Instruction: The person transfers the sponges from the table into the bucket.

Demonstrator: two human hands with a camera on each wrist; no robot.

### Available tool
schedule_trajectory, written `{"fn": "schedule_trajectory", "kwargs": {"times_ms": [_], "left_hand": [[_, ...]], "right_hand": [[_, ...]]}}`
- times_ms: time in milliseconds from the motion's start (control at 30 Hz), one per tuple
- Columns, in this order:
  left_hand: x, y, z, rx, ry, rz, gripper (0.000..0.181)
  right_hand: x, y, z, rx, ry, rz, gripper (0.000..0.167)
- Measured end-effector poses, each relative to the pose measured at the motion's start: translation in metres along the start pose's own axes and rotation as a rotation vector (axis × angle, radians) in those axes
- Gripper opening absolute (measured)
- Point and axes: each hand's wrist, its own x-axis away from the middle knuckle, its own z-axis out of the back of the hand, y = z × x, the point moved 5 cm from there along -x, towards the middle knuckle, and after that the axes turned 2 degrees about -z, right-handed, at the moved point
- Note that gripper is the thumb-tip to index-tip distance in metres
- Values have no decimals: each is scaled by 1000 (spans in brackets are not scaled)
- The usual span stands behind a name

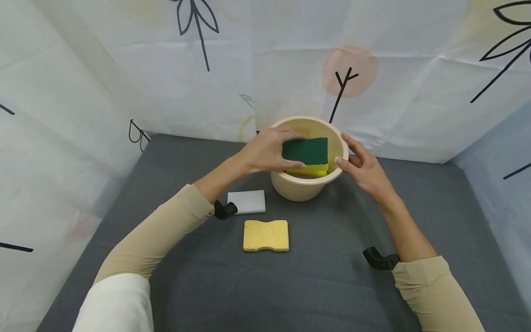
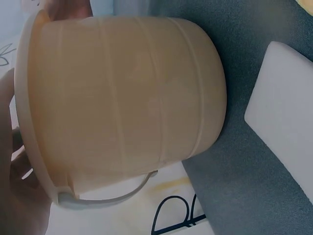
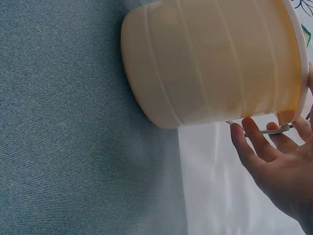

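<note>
- Two hands are apart at the cream bucket [image 1: 298, 188], right of centre in the head view.
- The left hand [image 1: 269, 150] pinches a green-topped sponge [image 1: 305, 151] between thumb and fingers, within the bucket's mouth.
- The right hand [image 1: 368, 175] grips the bucket's right rim.
- A white block [image 1: 250, 202] and a yellow sponge [image 1: 265, 236] lie below, near the middle, on the dark table [image 1: 315, 281].
</note>
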Motion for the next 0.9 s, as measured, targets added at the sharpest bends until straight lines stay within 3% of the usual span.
{"fn": "schedule_trajectory", "kwargs": {"times_ms": [233,633,767,900], "left_hand": [[0,1,-5,-20,-23,11,75],[5,1,-7,-23,-25,-46,70],[9,1,-3,-13,10,-62,65],[15,3,5,12,96,-95,61]], "right_hand": [[-1,1,1,5,-7,4,72],[-3,0,-2,-13,-4,11,70],[-5,0,-3,-18,3,12,69],[-2,0,0,-18,24,10,69]]}}
